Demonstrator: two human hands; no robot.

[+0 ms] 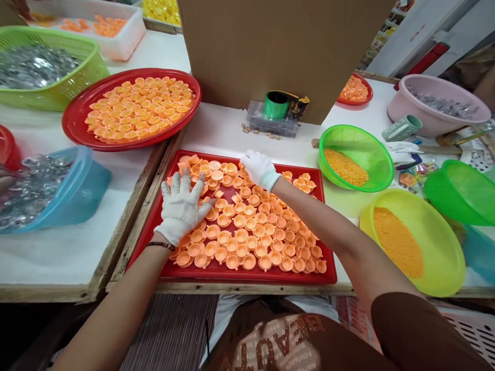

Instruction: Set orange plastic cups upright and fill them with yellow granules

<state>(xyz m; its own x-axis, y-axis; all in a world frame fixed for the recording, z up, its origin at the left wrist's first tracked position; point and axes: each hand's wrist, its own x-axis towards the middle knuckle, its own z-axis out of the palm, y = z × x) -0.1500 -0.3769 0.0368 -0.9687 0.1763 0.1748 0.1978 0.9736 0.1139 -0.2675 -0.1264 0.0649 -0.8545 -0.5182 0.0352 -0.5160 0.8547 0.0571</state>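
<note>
A red tray (232, 275) in front of me holds many small orange plastic cups (240, 235), each round with little tabs. Most sit with the hollow side up, close together; a few at the back lie tilted or piled. My left hand (180, 208), in a white glove, rests over the cups at the tray's left side with its fingers spread. My right hand (260, 169), also gloved, is at the tray's back edge above the cups. Its fingers are bent down and together, and their tips are hidden, so I cannot make out what they hold.
Left stand a round red tray (73, 123) of filled orange cups, a blue basin (83, 180) and a green basket (87, 77) of clear pieces. Right are green (367, 136) and yellow bowls (436, 232) of orange grains. Green tape (276, 107) sits before a cardboard box (270, 46).
</note>
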